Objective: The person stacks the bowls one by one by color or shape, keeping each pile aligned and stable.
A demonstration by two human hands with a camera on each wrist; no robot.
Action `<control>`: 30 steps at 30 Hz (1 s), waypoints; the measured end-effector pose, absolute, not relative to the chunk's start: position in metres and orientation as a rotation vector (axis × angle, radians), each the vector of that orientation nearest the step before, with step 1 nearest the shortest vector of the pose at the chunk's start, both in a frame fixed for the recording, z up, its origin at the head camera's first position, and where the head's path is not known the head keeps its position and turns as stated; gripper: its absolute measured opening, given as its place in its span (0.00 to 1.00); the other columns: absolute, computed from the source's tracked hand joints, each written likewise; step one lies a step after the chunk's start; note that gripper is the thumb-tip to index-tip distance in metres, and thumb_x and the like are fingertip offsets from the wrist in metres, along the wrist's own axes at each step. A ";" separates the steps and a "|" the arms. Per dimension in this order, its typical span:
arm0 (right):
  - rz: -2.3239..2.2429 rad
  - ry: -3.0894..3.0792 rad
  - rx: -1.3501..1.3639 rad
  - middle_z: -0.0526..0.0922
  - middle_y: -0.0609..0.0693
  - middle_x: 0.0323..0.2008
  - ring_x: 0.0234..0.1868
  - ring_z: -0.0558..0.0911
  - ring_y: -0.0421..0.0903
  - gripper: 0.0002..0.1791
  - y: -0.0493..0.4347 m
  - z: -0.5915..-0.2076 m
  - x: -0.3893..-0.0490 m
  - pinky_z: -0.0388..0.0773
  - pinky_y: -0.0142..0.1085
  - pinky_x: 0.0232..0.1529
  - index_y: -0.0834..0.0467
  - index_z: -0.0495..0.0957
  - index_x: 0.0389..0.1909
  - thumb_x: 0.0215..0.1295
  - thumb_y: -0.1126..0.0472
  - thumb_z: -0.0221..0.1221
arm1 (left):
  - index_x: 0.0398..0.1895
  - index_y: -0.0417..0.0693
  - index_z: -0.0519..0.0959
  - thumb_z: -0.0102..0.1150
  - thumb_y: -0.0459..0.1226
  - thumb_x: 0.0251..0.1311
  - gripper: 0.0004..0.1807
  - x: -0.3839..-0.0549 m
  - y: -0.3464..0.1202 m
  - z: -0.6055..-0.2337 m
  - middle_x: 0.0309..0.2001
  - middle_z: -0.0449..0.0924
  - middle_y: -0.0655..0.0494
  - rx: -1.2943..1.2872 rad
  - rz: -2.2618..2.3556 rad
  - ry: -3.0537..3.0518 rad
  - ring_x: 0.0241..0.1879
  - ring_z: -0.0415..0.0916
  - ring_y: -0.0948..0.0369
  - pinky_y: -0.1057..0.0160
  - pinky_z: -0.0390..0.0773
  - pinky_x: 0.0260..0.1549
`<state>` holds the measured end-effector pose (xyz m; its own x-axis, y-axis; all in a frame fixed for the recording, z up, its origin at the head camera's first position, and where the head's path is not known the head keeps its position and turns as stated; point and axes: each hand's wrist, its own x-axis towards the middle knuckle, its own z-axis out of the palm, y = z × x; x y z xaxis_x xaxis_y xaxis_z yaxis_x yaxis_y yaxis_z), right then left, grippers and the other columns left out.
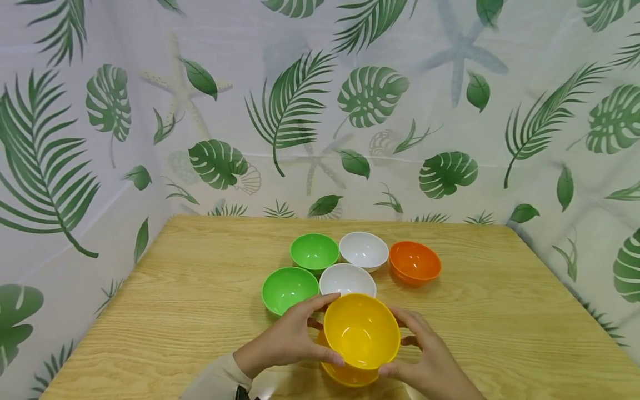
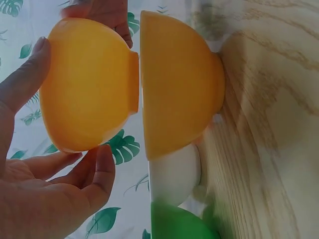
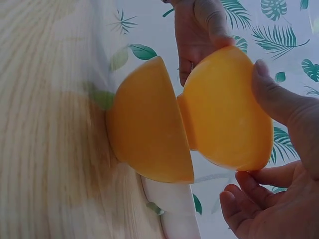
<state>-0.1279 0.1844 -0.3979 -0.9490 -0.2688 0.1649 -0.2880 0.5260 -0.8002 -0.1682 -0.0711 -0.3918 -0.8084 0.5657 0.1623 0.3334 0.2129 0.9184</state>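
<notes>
Lower centre: left hand and right hand pinch the upper yellow bowl both sides, prob for balance.

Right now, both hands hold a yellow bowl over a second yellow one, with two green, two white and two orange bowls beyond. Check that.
Wrong on one count: the head view shows only one orange bowl, not two. The rest of your statement holds.

Hands hold yellow bowl, lower centre.
Second yellow bowl under it; green bowls, white bowls, orange bowl mid-frame.
</notes>
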 end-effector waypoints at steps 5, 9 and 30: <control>1.425 -2.741 0.528 0.72 0.50 0.59 0.54 0.72 0.43 0.43 0.184 -0.399 -0.128 0.79 0.34 0.46 0.55 0.66 0.65 0.47 0.53 0.73 | 0.66 0.34 0.65 0.80 0.35 0.37 0.49 -0.167 -0.071 -0.393 0.63 0.68 0.47 0.848 1.610 2.310 0.57 0.69 0.54 0.69 0.77 0.49; 1.406 -2.745 0.571 0.72 0.49 0.59 0.54 0.72 0.42 0.44 0.183 -0.401 -0.129 0.80 0.34 0.46 0.54 0.66 0.65 0.45 0.51 0.73 | 0.68 0.32 0.62 0.80 0.36 0.38 0.51 -0.164 -0.073 -0.394 0.65 0.66 0.45 0.854 1.586 2.319 0.59 0.68 0.53 0.68 0.77 0.49; 1.476 -2.885 0.571 0.67 0.57 0.62 0.56 0.72 0.54 0.47 0.180 -0.413 -0.134 0.80 0.38 0.48 0.58 0.64 0.67 0.47 0.48 0.72 | 0.65 0.42 0.68 0.80 0.43 0.37 0.48 -0.162 -0.077 -0.413 0.63 0.70 0.51 0.784 1.474 2.422 0.55 0.69 0.59 0.67 0.77 0.43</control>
<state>-0.1340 0.1805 -0.4128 -0.9291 -0.3691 0.0248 -0.2361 0.5400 -0.8079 -0.1616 -0.0768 -0.4135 -0.8394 0.5342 0.1006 0.3348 0.3622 0.8699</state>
